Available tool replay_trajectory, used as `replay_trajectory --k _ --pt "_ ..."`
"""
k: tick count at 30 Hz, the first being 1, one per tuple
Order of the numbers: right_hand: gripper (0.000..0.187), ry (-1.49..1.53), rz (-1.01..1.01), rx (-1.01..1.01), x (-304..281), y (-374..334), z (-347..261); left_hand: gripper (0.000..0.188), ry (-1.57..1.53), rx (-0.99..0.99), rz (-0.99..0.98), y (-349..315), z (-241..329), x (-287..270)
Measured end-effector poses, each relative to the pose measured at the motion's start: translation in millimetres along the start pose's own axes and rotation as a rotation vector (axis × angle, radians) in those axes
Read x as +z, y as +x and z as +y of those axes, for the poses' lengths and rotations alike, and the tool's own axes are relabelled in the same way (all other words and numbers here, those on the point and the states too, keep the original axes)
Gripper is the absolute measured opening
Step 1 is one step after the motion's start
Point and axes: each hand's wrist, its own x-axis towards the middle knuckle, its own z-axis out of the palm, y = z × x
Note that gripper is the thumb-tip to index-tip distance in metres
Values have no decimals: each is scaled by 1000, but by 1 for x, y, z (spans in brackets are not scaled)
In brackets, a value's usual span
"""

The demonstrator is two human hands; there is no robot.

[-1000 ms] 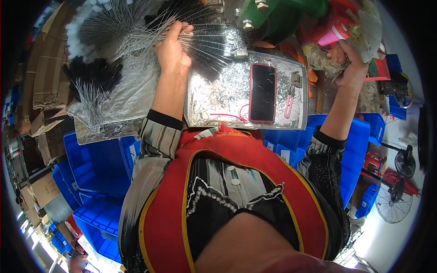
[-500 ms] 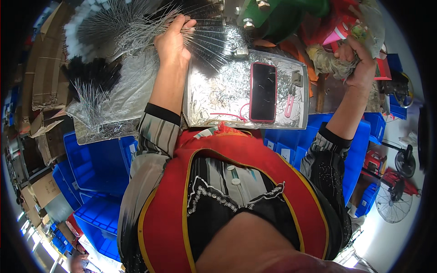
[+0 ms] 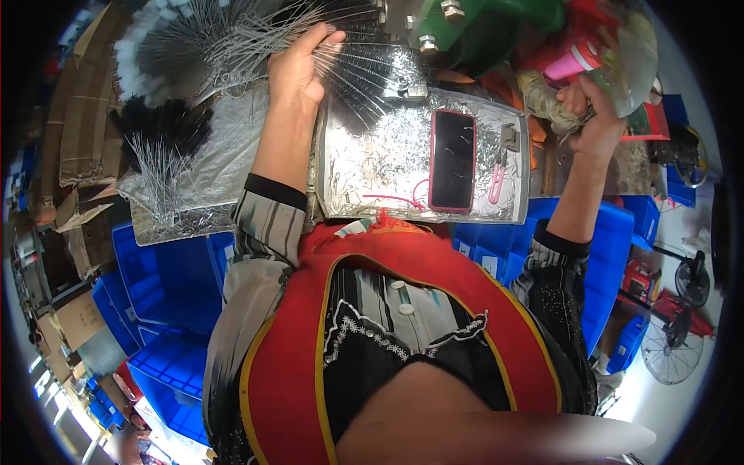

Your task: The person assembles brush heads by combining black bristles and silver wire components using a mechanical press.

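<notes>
Left hand (image 3: 298, 66), fingers closed on fanned metal wires (image 3: 232, 35) at 11 o'clock; right hand (image 3: 595, 116) grips a clear bag (image 3: 635, 58) at 2 o'clock.

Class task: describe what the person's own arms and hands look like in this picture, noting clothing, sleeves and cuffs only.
Both hands are bare, with no gloves: the left hand and the right hand. The left sleeve is pale with grey and dark stripes and ends in a black cuff. The right sleeve is dark with fine light speckles, also with a black cuff. A red apron edged in yellow covers the chest.
</notes>
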Motion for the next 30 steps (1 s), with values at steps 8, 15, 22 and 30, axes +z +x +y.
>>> replay_trajectory --k 8,15,22,30 --pt "23 -13 6 50 2 2 -9 15 51 2 21 -2 0 -2" --pt "14 -30 -6 143 1 12 -25 16 60 27 32 2 -2 -1" --pt "15 68 -46 -267 -8 1 39 15 94 8 16 1 0 -2" --pt "16 -21 -15 19 -2 5 -9 15 54 5 31 6 -4 -7"
